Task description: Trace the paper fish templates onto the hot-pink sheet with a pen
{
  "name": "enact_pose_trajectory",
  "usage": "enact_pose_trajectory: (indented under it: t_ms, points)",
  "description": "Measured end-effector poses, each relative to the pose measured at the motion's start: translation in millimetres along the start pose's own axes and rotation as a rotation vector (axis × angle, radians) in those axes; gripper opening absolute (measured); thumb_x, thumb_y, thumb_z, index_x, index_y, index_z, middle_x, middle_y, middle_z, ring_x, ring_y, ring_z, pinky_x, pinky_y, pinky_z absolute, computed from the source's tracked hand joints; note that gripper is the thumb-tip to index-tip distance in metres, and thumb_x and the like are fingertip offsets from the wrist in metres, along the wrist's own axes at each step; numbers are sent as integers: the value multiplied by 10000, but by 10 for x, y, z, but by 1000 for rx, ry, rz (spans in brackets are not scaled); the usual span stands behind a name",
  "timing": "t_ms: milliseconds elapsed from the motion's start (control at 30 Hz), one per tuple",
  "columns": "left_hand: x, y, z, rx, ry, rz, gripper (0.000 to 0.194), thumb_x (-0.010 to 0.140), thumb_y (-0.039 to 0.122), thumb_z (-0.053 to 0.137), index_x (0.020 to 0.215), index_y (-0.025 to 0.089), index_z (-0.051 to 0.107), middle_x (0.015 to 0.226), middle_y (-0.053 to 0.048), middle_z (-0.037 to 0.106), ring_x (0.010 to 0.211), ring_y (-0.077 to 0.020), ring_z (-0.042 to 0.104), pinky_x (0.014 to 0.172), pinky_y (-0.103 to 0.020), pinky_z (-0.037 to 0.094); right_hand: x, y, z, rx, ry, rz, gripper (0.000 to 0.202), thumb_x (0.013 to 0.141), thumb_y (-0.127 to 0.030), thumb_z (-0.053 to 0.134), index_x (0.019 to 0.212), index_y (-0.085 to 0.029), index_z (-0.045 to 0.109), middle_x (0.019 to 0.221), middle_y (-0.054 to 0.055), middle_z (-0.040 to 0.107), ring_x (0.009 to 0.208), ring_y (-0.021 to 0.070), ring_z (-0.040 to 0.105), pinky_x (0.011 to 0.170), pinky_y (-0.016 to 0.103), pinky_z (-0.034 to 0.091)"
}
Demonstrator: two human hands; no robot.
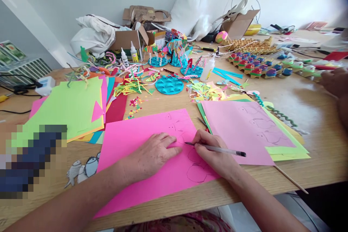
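Observation:
A bright pink sheet of paper (pixel 130 185) lies in front of me on the wooden table. Fish outlines (pixel 199 172) are drawn in dark line along its right side. My right hand (pixel 214 152) grips a pen (pixel 225 149), its tip touching the paper near a curved line. Flat on the same sheet, my left hand (pixel 154 152) presses down with fingers stretched out, just left of the pen tip. To the right, a pale pink sheet (pixel 233 130) with more fish drawings rests on green and yellow sheets. Cut-out grey fish (pixel 81 170) lie left of the bright sheet, partly covered.
Coloured paper (pixel 70 105) is stacked at the left. Scraps (pixel 209 90), a blue scalloped disc (pixel 169 85) and glue bottles (pixel 208 68) stand behind the sheet. Painted egg-carton pieces (pixel 255 65) line the back right. Another person's hand (pixel 335 81) is at the right edge. A thin stick (pixel 292 180) lies near the front.

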State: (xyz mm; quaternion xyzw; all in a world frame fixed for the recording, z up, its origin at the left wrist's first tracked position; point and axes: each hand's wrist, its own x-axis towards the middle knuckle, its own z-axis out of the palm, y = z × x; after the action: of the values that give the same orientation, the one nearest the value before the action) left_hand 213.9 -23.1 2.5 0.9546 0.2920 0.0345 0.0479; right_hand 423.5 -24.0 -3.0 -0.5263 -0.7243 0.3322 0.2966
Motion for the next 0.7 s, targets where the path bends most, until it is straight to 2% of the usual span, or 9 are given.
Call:
enact_pose_trajectory:
  t_ms: [233,367,700]
  points:
    - [5,-12,36,0,10,7,295,904,173,402,1181,208,499,1132,-93,501,1004,-215,449,854,-354,398,-19,27,-2,29,-21,-15,105,635,-106,375,598,-196,414,532,-39,446,526,114,411,489,235,289]
    - [3,-14,43,-6,14,6,291,903,174,410,1177,212,501,1143,-91,498,1018,-216,444,861,-356,395,-17,24,-5,61,11,-4,96,669,-126,393,615,-197,428,520,-47,429,508,107,398,473,228,288]
    - [3,-7,25,-14,6,0,287,899,174,425,1174,213,497,1168,-83,482,1039,-217,436,877,-362,399,23,30,70,-37,53,-13,98,748,-199,429,736,-187,525,535,-36,542,469,103,463,463,220,351]
